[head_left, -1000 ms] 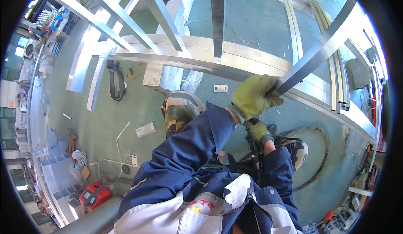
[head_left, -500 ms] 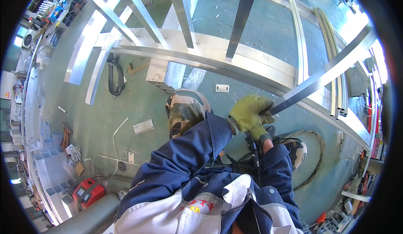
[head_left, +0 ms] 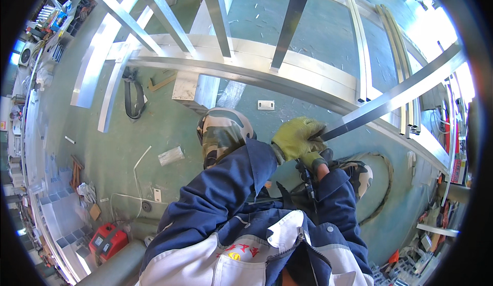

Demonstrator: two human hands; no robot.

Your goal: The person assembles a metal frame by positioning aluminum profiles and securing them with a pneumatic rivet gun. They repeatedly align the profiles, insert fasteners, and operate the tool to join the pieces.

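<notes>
My left hand point(head_left: 299, 138), in a yellow-green work glove, is closed around the near end of a square silver metal tube point(head_left: 395, 93). The tube slants up to the right, crossing over the long metal beam of the frame point(head_left: 241, 65). Just below, my right hand point(head_left: 312, 158) wears a similar glove and is mostly hidden under the left one. A slim black tool or handle point(head_left: 309, 179) shows beside its wrist; the right fingers are covered, so their grip cannot be made out. My camouflage-clad knee point(head_left: 226, 134) is left of the hands.
Several upright bars point(head_left: 218, 19) rise from the beam, which rests on a block point(head_left: 192, 88). On the floor lie a small slotted plate point(head_left: 265, 105), a black strap point(head_left: 134, 98) and a curved hose point(head_left: 389, 188). A red machine point(head_left: 108, 242) stands at lower left. Long profiles point(head_left: 403, 70) lie at right.
The tube's far end has swung down and to the right, so it lies flatter. My left hand keeps its grip. The whole view has shifted slightly.
</notes>
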